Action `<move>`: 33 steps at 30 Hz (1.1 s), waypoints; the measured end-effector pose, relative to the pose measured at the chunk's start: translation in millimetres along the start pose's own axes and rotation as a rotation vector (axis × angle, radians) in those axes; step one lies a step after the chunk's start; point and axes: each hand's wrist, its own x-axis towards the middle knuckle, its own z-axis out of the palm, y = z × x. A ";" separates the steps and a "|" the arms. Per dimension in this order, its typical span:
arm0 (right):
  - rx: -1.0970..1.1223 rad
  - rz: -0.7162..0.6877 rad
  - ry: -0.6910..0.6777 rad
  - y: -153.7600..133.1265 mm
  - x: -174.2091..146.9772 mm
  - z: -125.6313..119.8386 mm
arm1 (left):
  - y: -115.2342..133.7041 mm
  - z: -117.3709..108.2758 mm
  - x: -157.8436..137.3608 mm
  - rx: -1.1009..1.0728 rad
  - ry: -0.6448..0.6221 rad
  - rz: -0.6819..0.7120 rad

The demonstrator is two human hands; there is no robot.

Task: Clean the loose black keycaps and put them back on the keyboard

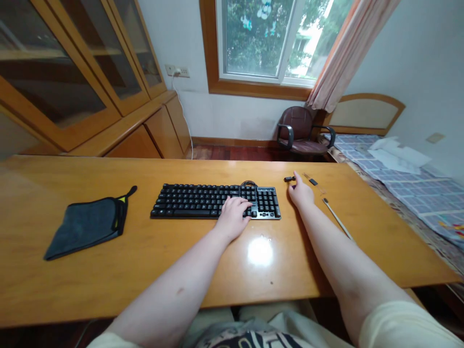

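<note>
A black full-size keyboard (195, 200) lies flat on the wooden desk. My left hand (235, 215) rests on its right part, palm down, fingers spread over the keys near the number pad. Beyond the keyboard's right end, my right hand (302, 192) has its index finger and thumb at a small black piece (289, 179), which looks like a plug. Its other fingers are curled. A small black rectangular piece (313, 181) lies just right of that hand, and a thin pale stick with a dark tip (338, 218) lies by the right forearm. A black cable loop (249, 183) shows behind the keyboard.
A dark grey cloth pouch (87, 220) with yellow trim lies on the desk's left side. Past the desk (145, 275) stand a glass-door cabinet (81, 67), a brown armchair (299, 128) and a bed (406, 179) with papers on it.
</note>
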 end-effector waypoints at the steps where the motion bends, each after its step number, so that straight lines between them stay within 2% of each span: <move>1: -0.053 -0.032 -0.028 -1.2 4.8 -0.2 | -0.8 0.0 0.1 0.000 -0.004 0.003; 6: -0.162 -0.149 -0.081 -3.6 21.1 1.0 | -4.0 3.0 2.3 0.014 -0.001 0.008; 14: -0.132 -0.149 -0.125 -3.4 25.7 3.5 | -2.8 3.5 2.8 -0.006 0.052 -0.038; 17: -0.023 -0.132 -0.021 -7.3 11.8 1.1 | -1.6 0.4 2.9 -0.098 0.096 -0.036; 20: 0.232 -0.121 0.132 -20.7 -19.2 -5.2 | 1.4 1.0 4.1 -0.323 0.150 -0.082; 22: 0.357 -0.223 0.157 -33.8 -47.7 -9.9 | 4.6 3.9 4.7 -0.561 0.166 -0.158; 24: 0.362 -0.436 0.142 -46.7 -75.7 -12.6 | 8.3 7.1 4.8 -0.798 0.155 -0.227; 26: 0.333 -0.643 0.087 -57.0 -95.9 -12.1 | 11.4 8.5 4.4 -0.937 0.125 -0.252; 29: 0.307 -0.790 0.029 -65.2 -105.4 -7.3 | 12.2 6.3 4.0 -0.952 0.111 -0.288; 33: 0.286 -0.846 -0.025 -65.8 -98.4 -5.1 | 7.2 2.5 4.7 -0.839 0.118 -0.340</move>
